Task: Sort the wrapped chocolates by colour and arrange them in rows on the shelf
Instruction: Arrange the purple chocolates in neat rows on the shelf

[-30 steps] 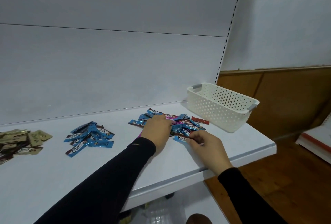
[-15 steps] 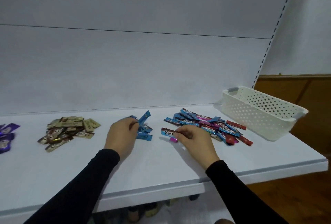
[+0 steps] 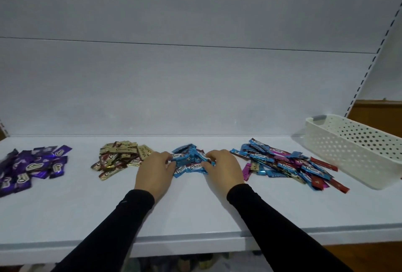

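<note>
Take the small pile of blue foil-wrapped chocolates at the middle of the flat white metal shelf as your reference; both of your hands are on it; your left hand has its fingers curled onto the pile's left edge and appears to pinch a blue wrapper there; your right hand has its fingers curled onto the pile's right edge and grips one or more blue wrappers; how many each hand holds cannot be told, since the fingertips are hidden among the foil

Left of the blue pile, and just beside your left hand, lies the heap of gold foil-wrapped chocolates; further left, well apart from the blue pile, lies the heap of purple foil-wrapped chocolates; right of the blue pile, beyond your right hand, lies the unsorted mixed heap of blue, magenta and red wrapped chocolates; beyond that heap, at the shelf's right end, stands the cream perforated plastic basket

Step in hand, as judged: sorting by colour, specifically adding blue pieces to the blue pile; the sorting is judged partly done, as three colours stand grouped while the mixed heap retains many pieces; no rows are formed yet

Next move, as judged: release the wrappers onto the blue pile; reach right to the mixed heap; select one colour at a time; start separate groups for magenta and red clear of the blue pile; the foil is slippery and the pieces overlap, so lift each singly rather than dragging neighbours along
</note>
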Action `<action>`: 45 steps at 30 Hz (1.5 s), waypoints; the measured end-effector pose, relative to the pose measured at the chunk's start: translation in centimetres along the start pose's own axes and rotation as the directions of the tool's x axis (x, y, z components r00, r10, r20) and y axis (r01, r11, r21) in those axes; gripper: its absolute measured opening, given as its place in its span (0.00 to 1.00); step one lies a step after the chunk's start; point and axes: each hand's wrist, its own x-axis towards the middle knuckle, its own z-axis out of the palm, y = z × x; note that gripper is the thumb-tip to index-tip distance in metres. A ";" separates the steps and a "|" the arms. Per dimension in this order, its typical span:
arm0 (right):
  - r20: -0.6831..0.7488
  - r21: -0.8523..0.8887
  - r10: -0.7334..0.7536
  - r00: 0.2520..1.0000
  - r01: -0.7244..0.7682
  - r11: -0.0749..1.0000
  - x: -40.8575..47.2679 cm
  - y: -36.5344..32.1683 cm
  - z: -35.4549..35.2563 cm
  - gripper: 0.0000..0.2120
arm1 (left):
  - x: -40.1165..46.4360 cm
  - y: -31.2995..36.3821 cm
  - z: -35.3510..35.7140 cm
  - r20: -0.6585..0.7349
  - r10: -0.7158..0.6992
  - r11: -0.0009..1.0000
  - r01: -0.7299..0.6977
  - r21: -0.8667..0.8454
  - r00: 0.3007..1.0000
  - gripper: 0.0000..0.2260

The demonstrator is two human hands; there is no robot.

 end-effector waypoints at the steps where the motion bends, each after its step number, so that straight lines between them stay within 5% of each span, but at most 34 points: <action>1: -0.009 -0.013 0.006 1.000 -0.006 1.000 0.1 0.2 -0.4 0.14 | 0.0 0.1 0.1 -0.010 0.005 1.000 -0.005 0.007 1.000 0.12; 11: -0.191 -0.029 -0.055 0.980 0.051 0.998 -2.5 7.0 -6.0 0.11 | 0.4 5.7 3.1 0.043 0.190 0.977 -0.184 -0.111 0.981 0.11; 20: -0.342 -0.187 0.102 0.934 -0.174 0.967 -3.8 14.8 -12.4 0.12 | 1.6 14.1 7.5 0.226 0.420 0.906 -0.421 -0.044 0.879 0.16; 30: -0.352 -0.310 0.207 0.913 -0.323 0.894 -5.2 17.2 -13.9 0.12 | 2.8 17.5 11.4 0.322 0.441 0.884 -0.468 0.007 0.838 0.08; 45: -0.330 0.050 0.196 0.923 -0.190 0.980 -5.5 15.0 -13.7 0.05 | 2.3 17.2 11.2 0.286 0.441 0.864 -0.489 0.119 0.851 0.10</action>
